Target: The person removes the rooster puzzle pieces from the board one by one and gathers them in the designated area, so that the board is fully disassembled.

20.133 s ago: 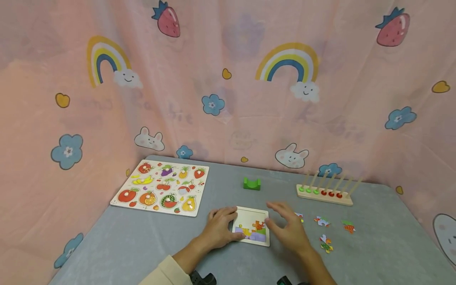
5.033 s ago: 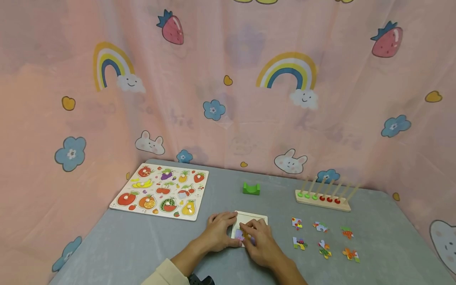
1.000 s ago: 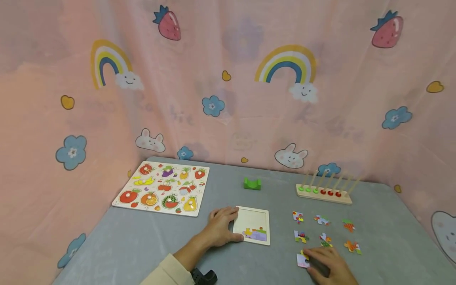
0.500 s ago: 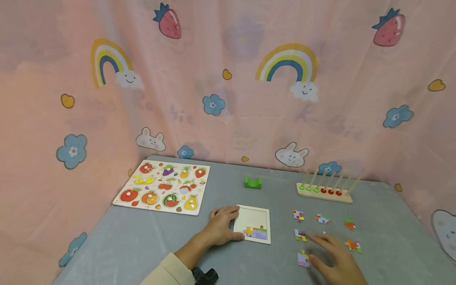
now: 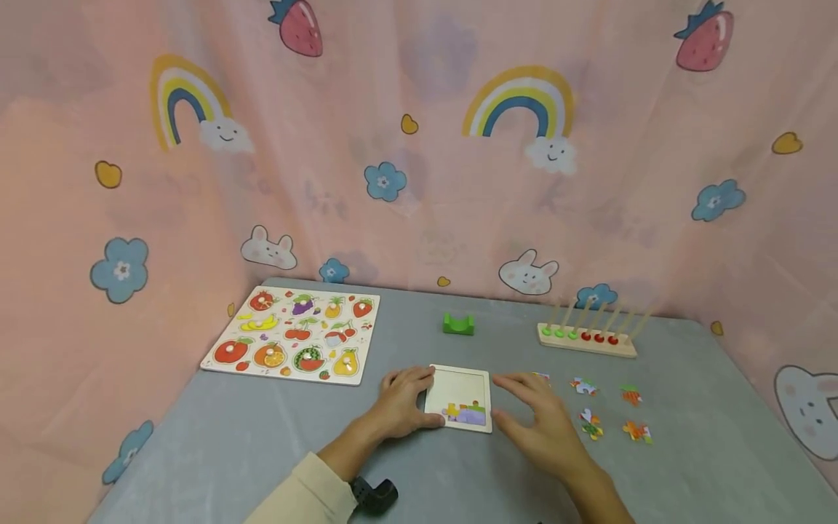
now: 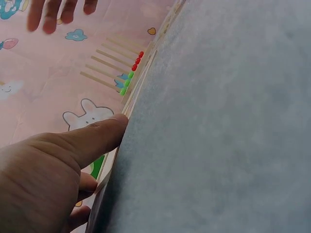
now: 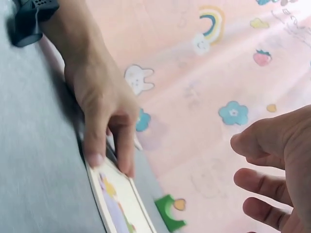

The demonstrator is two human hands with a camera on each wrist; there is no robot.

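A shallow wooden puzzle tray (image 5: 458, 386) lies flat at the middle front of the table, with a few joined purple, yellow and green jigsaw pieces (image 5: 466, 413) along its lower right. My left hand (image 5: 404, 406) holds the tray's left side, thumb at the near corner and fingers at the far one. My right hand (image 5: 540, 426) hovers at the tray's right edge, thumb and fingers spread apart, nothing between them. In the right wrist view my left hand (image 7: 109, 116) straddles the tray's end. Loose jigsaw pieces (image 5: 591, 423) lie right of my right hand, which hides some others.
A fruit peg board (image 5: 308, 358) lies at the back left. Behind the tray stands a green arched block (image 5: 458, 324). At the back right is a wooden peg stand (image 5: 585, 342) with green and red beads. A patterned pink curtain (image 5: 340, 145) hangs behind the table.
Several pieces have left the tray and now lie on the table to the right. Just now my right hand let go of a purple piece there and moved left to the tray.
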